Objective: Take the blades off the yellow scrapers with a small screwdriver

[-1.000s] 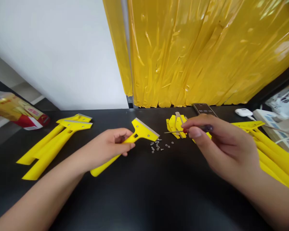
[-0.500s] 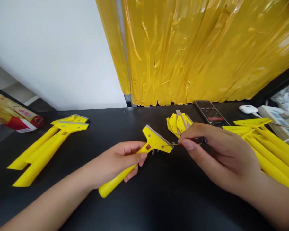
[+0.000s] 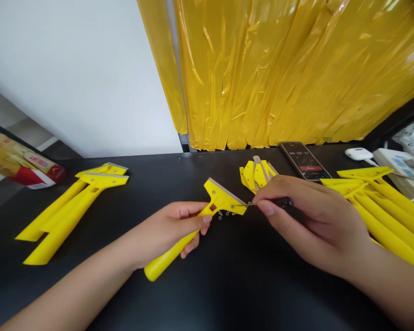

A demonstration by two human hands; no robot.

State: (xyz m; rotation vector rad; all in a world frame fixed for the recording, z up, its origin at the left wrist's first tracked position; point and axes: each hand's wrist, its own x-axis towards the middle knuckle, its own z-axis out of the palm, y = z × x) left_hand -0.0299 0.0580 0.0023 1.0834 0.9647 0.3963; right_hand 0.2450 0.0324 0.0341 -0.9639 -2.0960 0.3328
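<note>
My left hand (image 3: pixel 179 226) is closed round the handle of a yellow scraper (image 3: pixel 225 198), just below its head, and holds it up over the black table. A metal blade edge runs along the head, which bears two screws. Between the thumb and fingers of my right hand (image 3: pixel 307 230) is a thin screwdriver (image 3: pixel 281 202) with a dark handle. Its tip meets the screw at the right end of the scraper head. Several small screws or rings (image 3: pixel 221 215) lie on the table behind the scraper, partly hidden.
Two bladed scrapers (image 3: pixel 65 207) lie on the left, near a red and gold packet (image 3: pixel 31 165). A pile of yellow head plates (image 3: pixel 257 174) sits at the back, beside a phone (image 3: pixel 305 161). More yellow handles (image 3: pixel 386 211), a white earbud case (image 3: pixel 358 154) and a power strip (image 3: pixel 393 165) are at right.
My right hand has shifted very slightly left and the screwdriver still meets the same screw. The grip of both hands looks the same, and the view has moved a little.
</note>
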